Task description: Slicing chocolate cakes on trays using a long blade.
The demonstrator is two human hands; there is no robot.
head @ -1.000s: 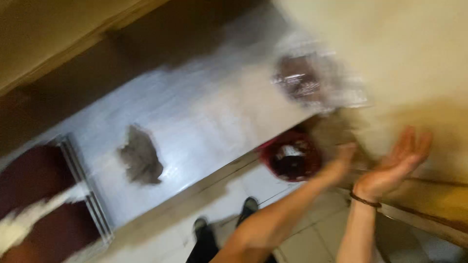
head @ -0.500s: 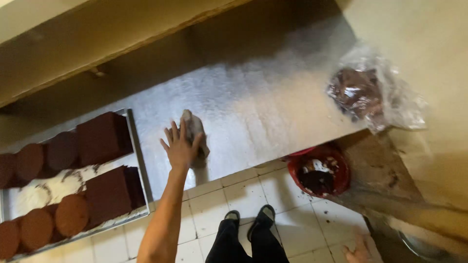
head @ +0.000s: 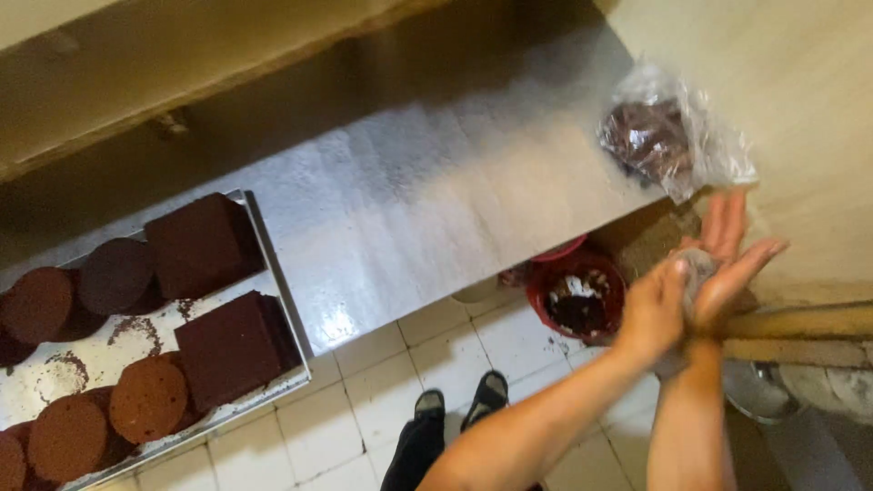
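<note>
Steel worktop (head: 436, 209) fills the frame centre, brushed and bare in the middle. Metal tray (head: 273, 273) sits at 9 o'clock on it, loaded with dark brown square cakes (head: 232, 345) and round cakes (head: 145, 400), crumbs and pale smears on the bare parts. Clear plastic bag (head: 677, 141) of dark brown pieces lies at 2 o'clock, right at the worktop's far corner. Red bucket (head: 577, 300) stands on the tiled floor (head: 346, 400) at 4 o'clock, just under the worktop edge, dark scraps inside. Person's dark shoes (head: 459, 405) show at 6 o'clock.

Grey cloth (head: 696, 273) is at 3 o'clock, squeezed between both palms, past the worktop edge and roughly over the bucket's right side. Left hand (head: 650, 309) curls around it, grip closed on the cloth. Right hand (head: 727, 264) presses flat against it, fingers straight and slightly fanned, so the cloth is clamped by palm pressure, not by a finger pinch.

Risks, as a judgement: the flat right palm gives a weak hold, so the cloth could slip and fall to the floor or into the scraps. Crumbs rubbed off may miss the bucket, since the hands look off to its right. The bag sits near the edge; an elbow swing could knock it off. The tray overhangs the near edge slightly, so a hip bump could tip it.
</note>
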